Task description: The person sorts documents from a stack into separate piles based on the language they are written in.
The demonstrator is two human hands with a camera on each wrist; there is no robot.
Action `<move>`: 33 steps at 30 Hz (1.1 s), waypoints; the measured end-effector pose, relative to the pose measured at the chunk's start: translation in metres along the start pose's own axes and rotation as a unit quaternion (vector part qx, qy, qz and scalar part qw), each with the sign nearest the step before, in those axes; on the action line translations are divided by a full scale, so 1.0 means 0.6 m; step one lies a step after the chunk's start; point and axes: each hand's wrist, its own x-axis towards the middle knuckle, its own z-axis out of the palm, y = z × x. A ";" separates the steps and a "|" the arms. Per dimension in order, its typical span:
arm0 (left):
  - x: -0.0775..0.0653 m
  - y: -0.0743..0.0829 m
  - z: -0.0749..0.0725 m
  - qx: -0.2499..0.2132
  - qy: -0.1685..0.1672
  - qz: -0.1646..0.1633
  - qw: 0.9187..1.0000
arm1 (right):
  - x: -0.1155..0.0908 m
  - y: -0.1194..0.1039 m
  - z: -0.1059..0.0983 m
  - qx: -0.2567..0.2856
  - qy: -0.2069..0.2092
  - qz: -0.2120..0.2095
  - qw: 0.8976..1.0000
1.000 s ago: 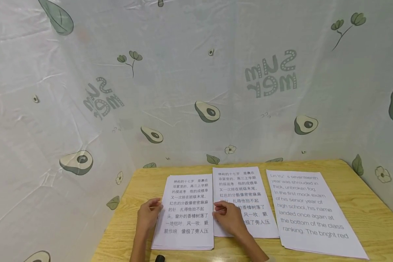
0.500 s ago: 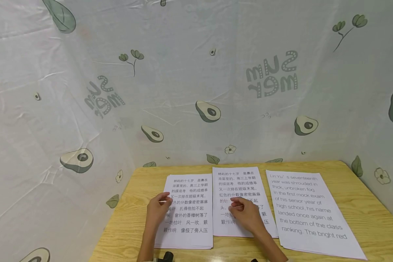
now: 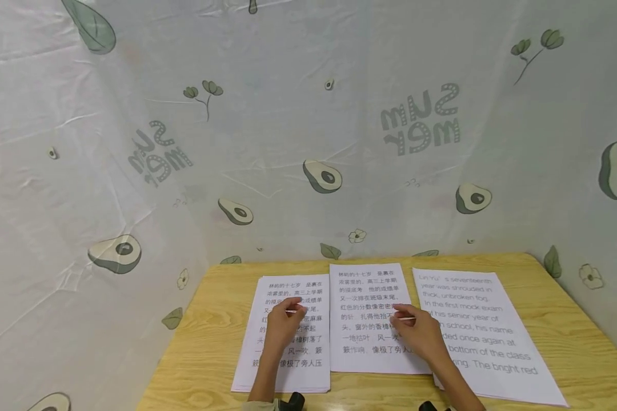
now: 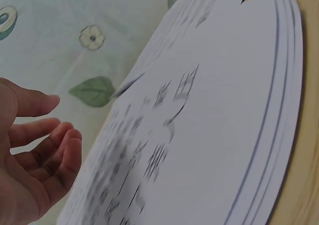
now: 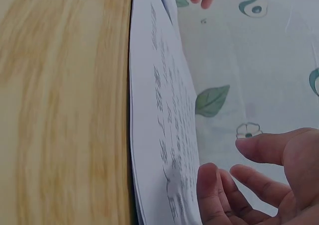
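Note:
Three stacks of printed paper lie side by side: a left stack (image 3: 281, 378) and a middle stack (image 3: 377, 365) with Chinese text, and a right stack (image 3: 514, 388) in English. My left hand (image 3: 284, 325) is raised over the left stack, hiding some characters. Thumb and loosely bent fingers stand apart with nothing between them in the left wrist view, beside the layered sheets (image 4: 224, 110). Over the right side of the middle stack and the edge of the English one hovers my right hand (image 3: 423, 334). Its thumb and fingers (image 5: 209, 185) also hold nothing.
The stacks lie on a yellow wood-grain table (image 3: 195, 342). Behind and to the left hangs a pale curtain (image 3: 267, 142) printed with avocados and leaves. Black wrist-camera parts (image 3: 294, 401) show at the bottom edge of the head view.
Both hands have moved right. The left came from the left stack's outer edge to above its middle; the right crossed the middle stack toward the English pages. The stacks have stayed put.

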 end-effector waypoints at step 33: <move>0.012 0.026 0.118 0.014 0.003 -0.009 1.000 | 0.031 0.062 -0.041 -0.070 0.029 0.008 0.997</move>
